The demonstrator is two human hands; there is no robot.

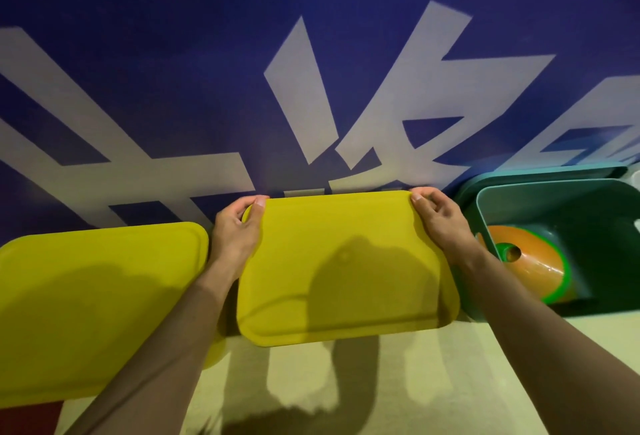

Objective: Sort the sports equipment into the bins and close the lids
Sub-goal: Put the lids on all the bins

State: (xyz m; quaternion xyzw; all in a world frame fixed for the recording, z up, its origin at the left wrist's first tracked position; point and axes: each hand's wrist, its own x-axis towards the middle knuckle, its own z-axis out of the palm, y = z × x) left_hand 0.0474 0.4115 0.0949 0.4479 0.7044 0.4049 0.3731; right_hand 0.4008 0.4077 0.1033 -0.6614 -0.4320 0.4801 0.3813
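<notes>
While both hands are gripping it by its far corners, the middle yellow lid (pixel 346 261), a smooth matte plastic rectangle with rounded corners and a shallow raised rim, is lying flat and hiding whatever sits under it. The left hand (pixel 235 230) is curling round the far left corner, thumb on top and fingers tucked under the edge; the right hand (pixel 438 220) is mirroring it at the far right corner, thumb pressed on the top face. Both forearms are reaching straight forward from the near edge. Just to the left, a second yellow lid (pixel 97 296) of the same shape is lying flat. To the right, the teal bin (pixel 485 199) is standing open, its walls smooth and glossy, with a teal lid (pixel 554 173) propped behind it against the blue wall (pixel 173 53) painted with large white characters. Inside are lying glossy orange and green disc cones (pixel 530 268), stacked, with a round central hole. Shadows are falling across the pale floor (pixel 450 382).
</notes>
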